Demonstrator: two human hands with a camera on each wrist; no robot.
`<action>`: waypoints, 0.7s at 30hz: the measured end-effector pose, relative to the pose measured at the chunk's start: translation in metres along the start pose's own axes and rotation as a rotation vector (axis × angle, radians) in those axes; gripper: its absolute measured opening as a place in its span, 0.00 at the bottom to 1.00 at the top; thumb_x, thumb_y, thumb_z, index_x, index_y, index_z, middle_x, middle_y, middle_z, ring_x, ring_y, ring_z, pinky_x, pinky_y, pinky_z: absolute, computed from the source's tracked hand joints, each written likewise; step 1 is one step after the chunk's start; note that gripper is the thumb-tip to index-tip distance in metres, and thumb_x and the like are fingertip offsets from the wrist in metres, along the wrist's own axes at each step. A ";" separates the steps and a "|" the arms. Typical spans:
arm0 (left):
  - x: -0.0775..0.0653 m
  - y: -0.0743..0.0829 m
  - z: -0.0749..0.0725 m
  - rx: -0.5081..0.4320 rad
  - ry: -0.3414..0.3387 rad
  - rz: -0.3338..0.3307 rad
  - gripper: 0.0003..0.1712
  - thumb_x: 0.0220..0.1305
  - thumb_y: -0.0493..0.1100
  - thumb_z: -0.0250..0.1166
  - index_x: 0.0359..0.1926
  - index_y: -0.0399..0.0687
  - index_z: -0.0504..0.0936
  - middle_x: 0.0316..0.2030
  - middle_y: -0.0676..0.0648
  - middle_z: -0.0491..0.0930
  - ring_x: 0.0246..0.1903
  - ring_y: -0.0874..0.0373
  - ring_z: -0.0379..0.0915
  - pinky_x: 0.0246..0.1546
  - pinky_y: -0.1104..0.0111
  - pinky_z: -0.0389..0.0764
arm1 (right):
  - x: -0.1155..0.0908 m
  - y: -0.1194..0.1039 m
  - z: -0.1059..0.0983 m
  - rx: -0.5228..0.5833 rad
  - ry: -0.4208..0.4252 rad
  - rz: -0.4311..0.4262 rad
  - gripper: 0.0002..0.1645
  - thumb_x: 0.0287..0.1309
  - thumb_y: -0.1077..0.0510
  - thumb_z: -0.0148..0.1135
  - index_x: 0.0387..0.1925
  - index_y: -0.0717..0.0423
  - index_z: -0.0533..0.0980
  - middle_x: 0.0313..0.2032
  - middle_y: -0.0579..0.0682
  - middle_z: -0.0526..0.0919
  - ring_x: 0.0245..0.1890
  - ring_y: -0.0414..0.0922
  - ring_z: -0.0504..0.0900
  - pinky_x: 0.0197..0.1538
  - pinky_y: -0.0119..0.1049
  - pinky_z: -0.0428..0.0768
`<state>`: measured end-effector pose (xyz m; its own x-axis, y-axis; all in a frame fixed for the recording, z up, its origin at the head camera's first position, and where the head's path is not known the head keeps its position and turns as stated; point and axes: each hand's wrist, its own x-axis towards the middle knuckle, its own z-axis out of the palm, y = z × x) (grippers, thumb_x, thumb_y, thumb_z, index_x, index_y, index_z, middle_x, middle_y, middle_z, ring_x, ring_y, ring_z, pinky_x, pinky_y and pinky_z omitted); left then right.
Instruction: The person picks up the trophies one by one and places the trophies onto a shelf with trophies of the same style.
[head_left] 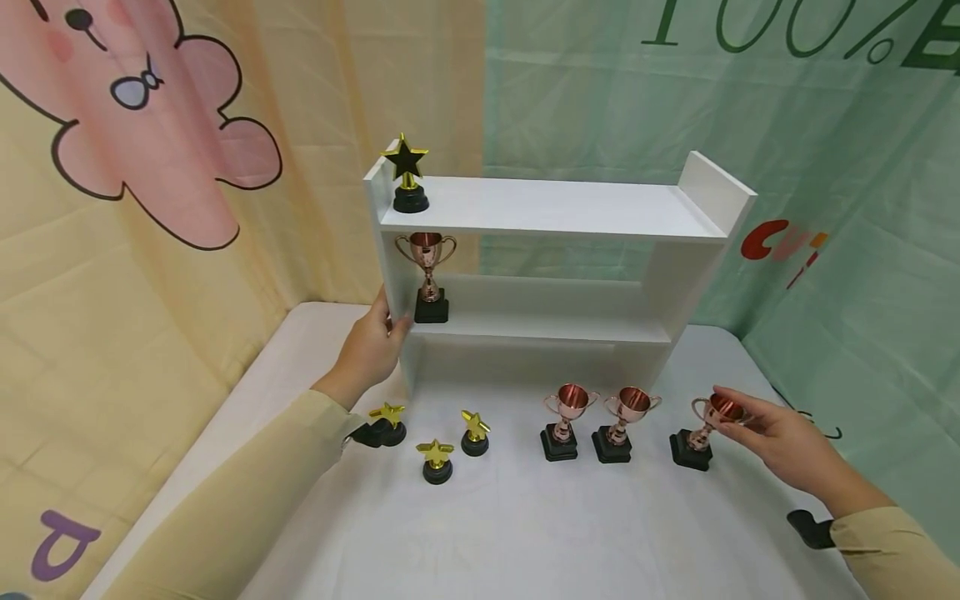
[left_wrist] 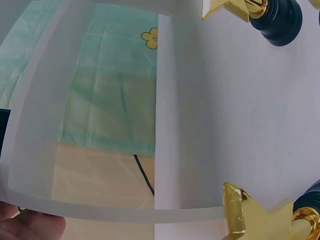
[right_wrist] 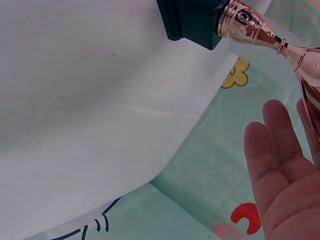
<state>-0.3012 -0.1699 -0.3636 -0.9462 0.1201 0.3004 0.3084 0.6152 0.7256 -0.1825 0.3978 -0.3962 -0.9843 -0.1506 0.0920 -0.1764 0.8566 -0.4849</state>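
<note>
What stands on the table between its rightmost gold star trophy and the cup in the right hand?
A copper-coloured cup and, beside it, a matching cup; the head view shows both, to the left of the held cup.

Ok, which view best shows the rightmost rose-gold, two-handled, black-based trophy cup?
Head view: the trophy cup shows nearly whole, the right grip covering only part. The right wrist view shows base and stem closely but crops the bowl; the left wrist view doesn't show it.
</note>
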 end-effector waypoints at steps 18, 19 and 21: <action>0.000 -0.007 0.001 -0.011 -0.027 0.008 0.41 0.83 0.45 0.54 0.86 0.62 0.43 0.79 0.38 0.63 0.73 0.34 0.68 0.65 0.40 0.76 | 0.004 0.000 0.003 0.042 -0.006 -0.006 0.34 0.73 0.54 0.66 0.72 0.64 0.69 0.58 0.66 0.83 0.41 0.19 0.75 0.39 0.24 0.83; 0.000 -0.007 0.001 -0.012 -0.026 0.007 0.41 0.83 0.45 0.54 0.86 0.62 0.43 0.79 0.38 0.63 0.73 0.34 0.68 0.65 0.40 0.76 | 0.004 0.000 0.004 0.045 -0.007 -0.005 0.33 0.73 0.54 0.66 0.72 0.64 0.69 0.58 0.66 0.83 0.41 0.19 0.76 0.39 0.24 0.84; 0.000 -0.007 0.001 -0.014 -0.023 0.006 0.41 0.83 0.45 0.54 0.86 0.62 0.43 0.79 0.38 0.63 0.73 0.34 0.68 0.65 0.40 0.76 | 0.004 0.000 0.004 0.056 -0.007 -0.005 0.33 0.73 0.54 0.65 0.72 0.65 0.69 0.57 0.65 0.83 0.41 0.20 0.76 0.40 0.24 0.84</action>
<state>-0.3032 -0.1734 -0.3697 -0.9465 0.1418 0.2900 0.3148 0.6038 0.7323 -0.1869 0.3951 -0.3996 -0.9835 -0.1579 0.0886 -0.1807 0.8269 -0.5326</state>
